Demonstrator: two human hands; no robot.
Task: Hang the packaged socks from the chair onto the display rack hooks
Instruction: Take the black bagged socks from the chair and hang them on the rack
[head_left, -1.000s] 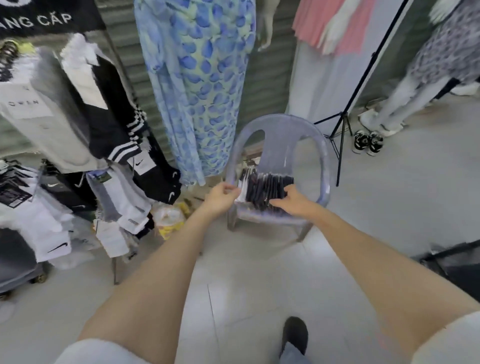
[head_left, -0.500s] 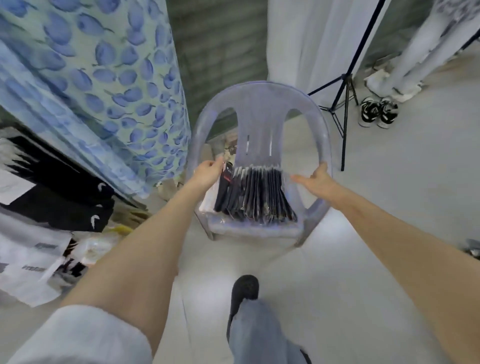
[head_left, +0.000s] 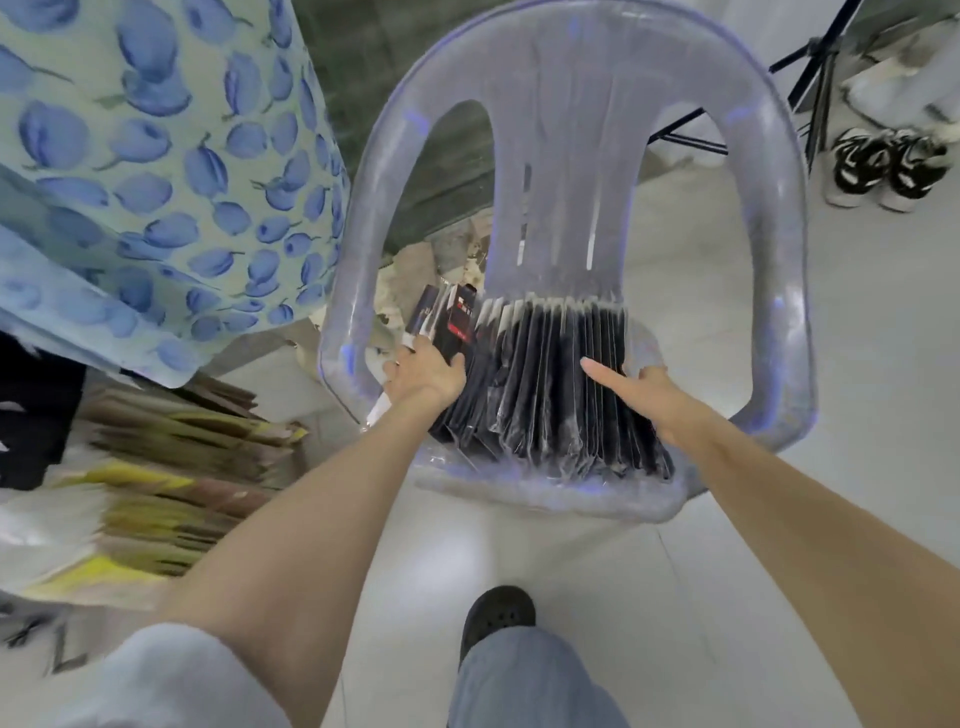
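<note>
One see-through plastic chair (head_left: 571, 130) stands on the pale floor (head_left: 857, 364). On its seat sits one row of sock packs (head_left: 550, 395). The packs stand on edge, side by side, like books on a shelf. They are dark socks in shiny clear bags. There are many, about fifteen or more, but they are packed too tight to count for sure. At the left end, two packs (head_left: 457, 322) tip away from the rest. One has a black card with a red patch and some white marks. The marks are too small and blurry to read.

Two bare hands reach into the chair. The left hand (head_left: 426, 371) rests on the left end of the row. Its fingers curl around the tipped packs, with the thumb against the black card. The right hand (head_left: 641, 387) is on the right side of the row. One finger (head_left: 597, 369) points straight out and touches the tops of the packs. The other fingers are folded in.

One blue dress (head_left: 156, 171) with a fruit print hangs at the left. Below it lies one pile of flat cardboard (head_left: 171, 467). Black letters "XL" (head_left: 39, 649) show at the bottom left. Two black and white shoes (head_left: 888, 166) stand at the top right, near one black stand (head_left: 815, 67). One dark shoe (head_left: 496, 616) of the person is on the floor in front of the chair.
</note>
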